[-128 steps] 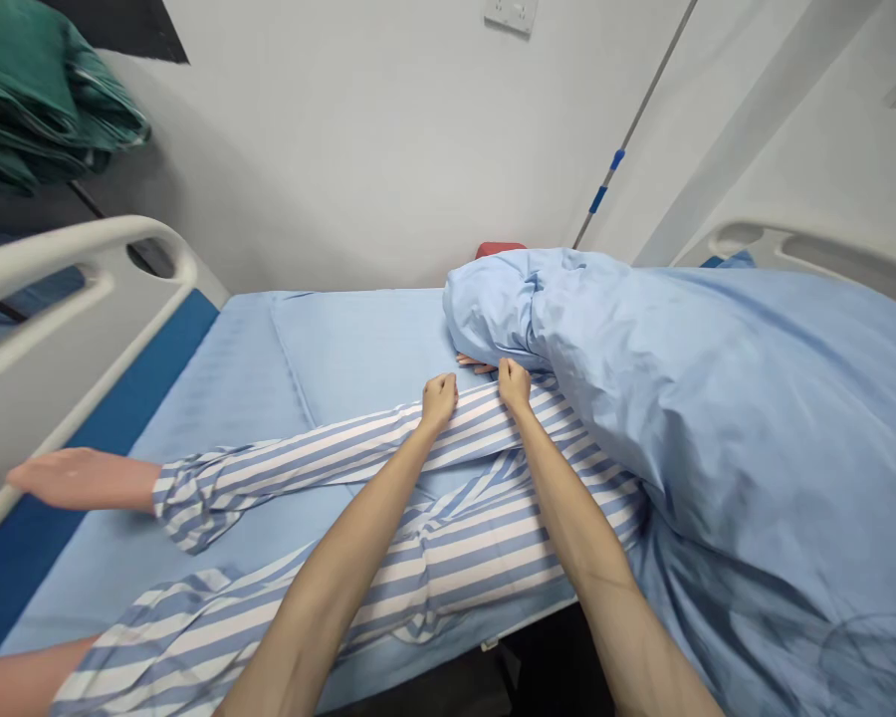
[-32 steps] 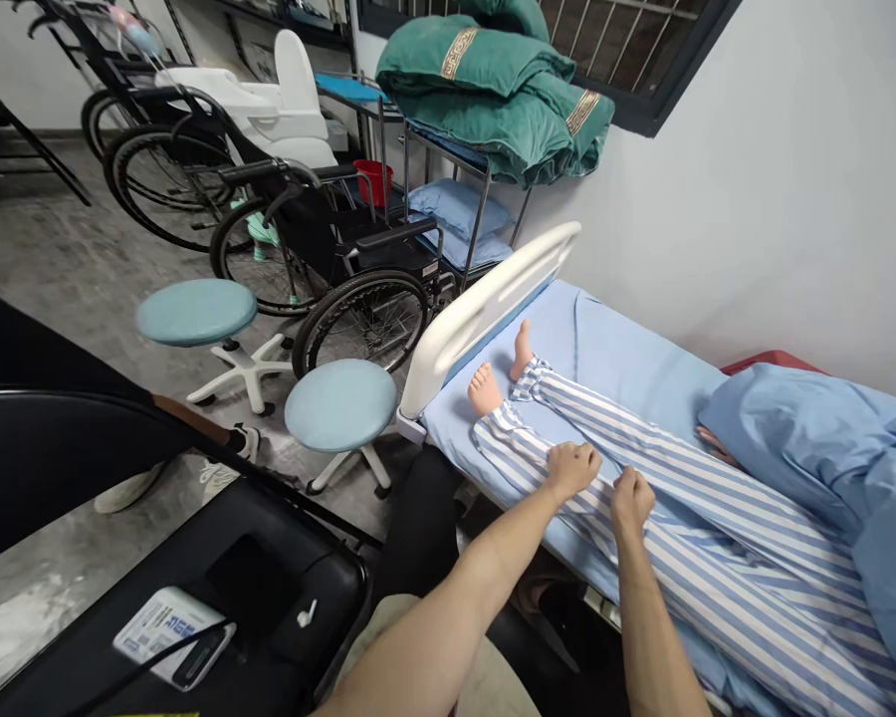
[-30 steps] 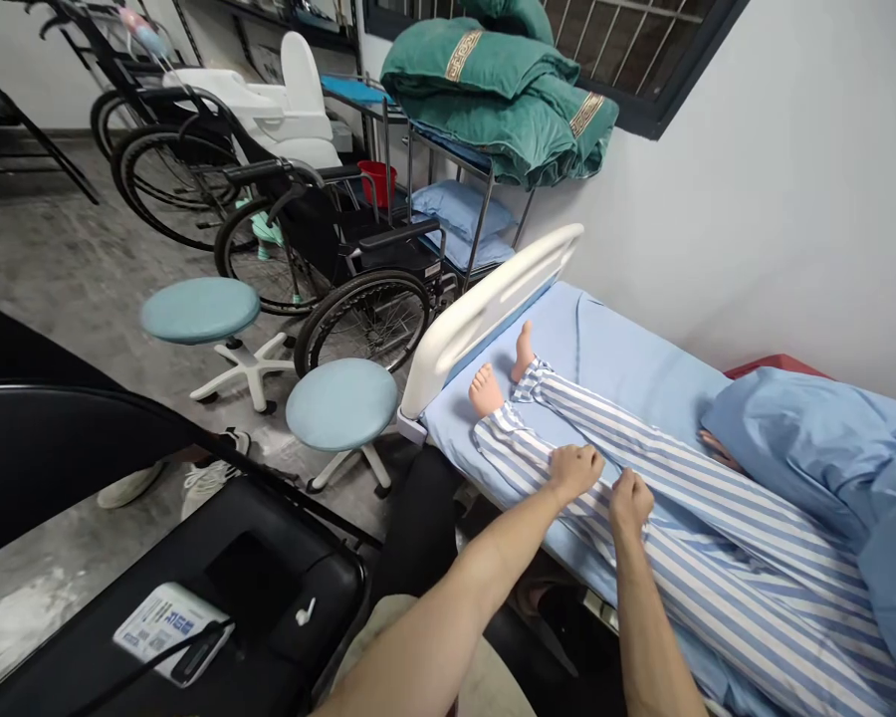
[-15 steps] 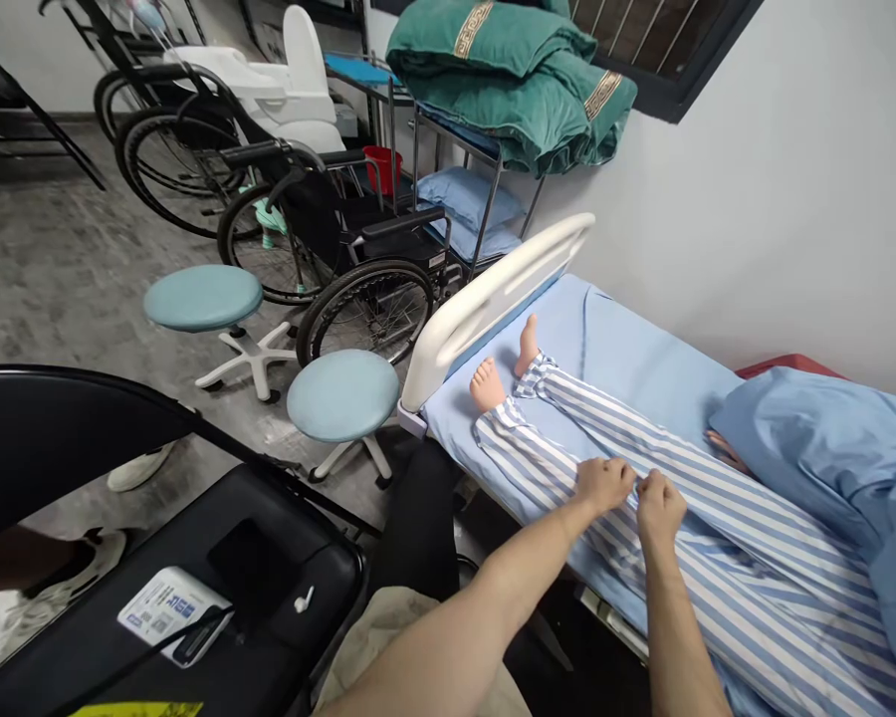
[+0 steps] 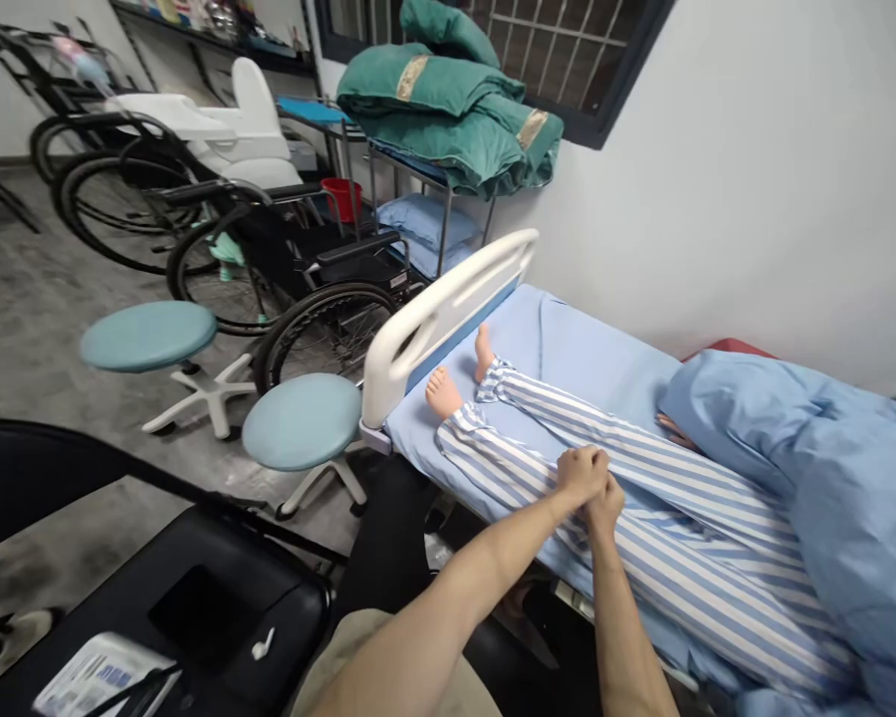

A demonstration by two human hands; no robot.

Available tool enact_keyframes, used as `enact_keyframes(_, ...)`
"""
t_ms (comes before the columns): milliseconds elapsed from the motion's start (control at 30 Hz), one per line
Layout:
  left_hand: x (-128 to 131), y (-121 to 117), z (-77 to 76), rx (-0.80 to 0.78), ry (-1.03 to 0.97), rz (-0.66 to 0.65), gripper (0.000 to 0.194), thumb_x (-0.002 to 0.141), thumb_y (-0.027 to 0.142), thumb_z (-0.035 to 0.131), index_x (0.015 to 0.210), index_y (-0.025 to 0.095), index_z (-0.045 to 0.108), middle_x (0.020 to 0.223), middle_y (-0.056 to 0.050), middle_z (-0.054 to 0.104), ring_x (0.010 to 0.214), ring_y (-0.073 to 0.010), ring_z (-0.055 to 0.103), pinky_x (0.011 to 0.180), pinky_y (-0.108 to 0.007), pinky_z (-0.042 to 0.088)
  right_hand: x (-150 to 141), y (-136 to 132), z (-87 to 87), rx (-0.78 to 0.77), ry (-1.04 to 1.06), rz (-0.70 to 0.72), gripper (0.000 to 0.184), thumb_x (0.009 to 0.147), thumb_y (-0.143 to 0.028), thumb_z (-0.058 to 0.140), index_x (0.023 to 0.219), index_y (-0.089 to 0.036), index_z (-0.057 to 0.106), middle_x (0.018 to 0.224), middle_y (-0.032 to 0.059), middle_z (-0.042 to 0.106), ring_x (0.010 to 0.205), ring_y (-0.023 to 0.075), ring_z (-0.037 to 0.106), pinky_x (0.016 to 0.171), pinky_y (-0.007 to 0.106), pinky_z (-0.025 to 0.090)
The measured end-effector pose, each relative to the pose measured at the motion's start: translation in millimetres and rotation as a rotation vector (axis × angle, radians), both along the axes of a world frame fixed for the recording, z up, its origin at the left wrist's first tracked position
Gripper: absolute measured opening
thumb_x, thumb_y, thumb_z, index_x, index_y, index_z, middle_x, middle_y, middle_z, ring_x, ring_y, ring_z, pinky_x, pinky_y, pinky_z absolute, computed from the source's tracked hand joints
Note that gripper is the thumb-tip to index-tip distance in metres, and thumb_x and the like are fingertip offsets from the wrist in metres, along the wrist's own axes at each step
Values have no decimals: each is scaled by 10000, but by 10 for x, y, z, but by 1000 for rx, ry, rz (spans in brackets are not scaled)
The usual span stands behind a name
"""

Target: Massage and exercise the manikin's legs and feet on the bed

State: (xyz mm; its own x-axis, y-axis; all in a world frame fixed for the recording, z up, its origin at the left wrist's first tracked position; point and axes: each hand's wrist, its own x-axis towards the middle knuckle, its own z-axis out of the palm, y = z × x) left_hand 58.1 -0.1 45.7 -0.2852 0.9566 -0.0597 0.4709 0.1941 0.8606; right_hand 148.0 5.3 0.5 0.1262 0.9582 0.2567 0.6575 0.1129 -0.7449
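Note:
A manikin lies on the bed in blue-and-white striped trousers, its bare feet near the white footboard. My left hand and my right hand are both closed into fists. They press against each other and rest on the near trouser leg around the knee. Nothing shows inside either fist. A light blue quilt is bunched over the manikin's upper body at the right.
Two round blue stools and wheelchairs stand left of the bed. Green quilts are stacked on a metal rack by the wall. A black padded seat with a white earbud sits at the lower left.
My fists were a little apart on the trouser leg; now they touch each other. The view has turned slightly to the right, and earlier it swung from the quilt end towards the feet.

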Motion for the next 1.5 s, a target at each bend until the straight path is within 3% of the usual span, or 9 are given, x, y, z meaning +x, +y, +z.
enact_keyframes(133, 40, -38, -100, -37, 105, -41, 337, 963, 338, 410, 936, 242, 732, 984, -68, 764, 920, -189, 681, 796, -272, 445, 24, 25, 147, -56, 81, 63, 564, 804, -731, 345, 588, -224, 468, 547, 30, 547, 594, 166, 420, 583, 299, 355)
enact_keyframes(333, 36, -52, -195, -27, 227, -101, 362, 977, 326, 380, 942, 248, 731, 953, -64, 761, 908, -188, 683, 776, -265, 423, 258, 46, 399, 51, 64, 38, 566, 876, -688, 339, 554, -231, 428, 501, -15, 451, 566, 148, 415, 601, 290, 332)
enact_keyframes(600, 54, 34, -167, -17, 220, -67, 339, 973, 296, 393, 824, 231, 691, 896, -50, 749, 859, -172, 647, 741, -252, 363, 337, 4, 122, 41, 162, -52, 532, 848, -698, 314, 560, -253, 363, 513, -37, 404, 565, 142, 366, 585, 286, 297)
enact_keyframes(767, 335, 174, -5, 83, 142, -52, 415, 987, 280, 324, 697, 202, 610, 741, -18, 685, 733, -139, 583, 696, -226, 354, 358, 47, 97, 25, 373, -68, 511, 869, -668, 328, 565, -257, 344, 505, -39, 389, 558, 143, 382, 570, 274, 335)
enact_keyframes(867, 517, 151, -64, 83, 175, -109, 382, 983, 274, 350, 715, 197, 611, 738, -18, 674, 722, -136, 577, 680, -228, 347, 380, 91, 124, 14, 461, -67, 500, 863, -660, 335, 565, -259, 334, 509, -41, 381, 553, 138, 373, 560, 269, 341)
enact_keyframes(1000, 592, 84, -207, 35, 278, -165, 315, 971, 278, 411, 766, 207, 640, 818, -45, 704, 788, -165, 611, 695, -257, 333, 551, 136, 241, 28, 372, -35, 482, 873, -616, 352, 558, -250, 351, 518, -37, 396, 548, 132, 362, 559, 269, 308)
enact_keyframes(1167, 569, 82, -240, 30, 279, -174, 340, 968, 267, 407, 686, 213, 590, 786, -48, 697, 794, -180, 614, 678, -271, 321, 918, 72, 325, 101, 226, -43, 472, 926, -549, 345, 565, -245, 371, 516, -31, 410, 544, 141, 396, 575, 275, 277)
enact_keyframes(1333, 626, 132, -157, 92, 174, -137, 372, 946, 244, 432, 576, 211, 445, 653, -27, 611, 703, -163, 566, 658, -265, 324, 1038, -18, 122, 93, 158, -99, 431, 922, -496, 393, 566, -256, 360, 505, -28, 384, 533, 157, 385, 574, 289, 244)
enact_keyframes(1500, 999, 201, 10, 166, 69, -148, 425, 982, 296, 361, 563, 220, 365, 589, 1, 538, 634, -134, 523, 656, -238, 372, 1057, 13, 76, 120, 307, -109, 457, 919, -554, 351, 576, -253, 369, 520, -32, 407, 540, 147, 396, 571, 280, 287)
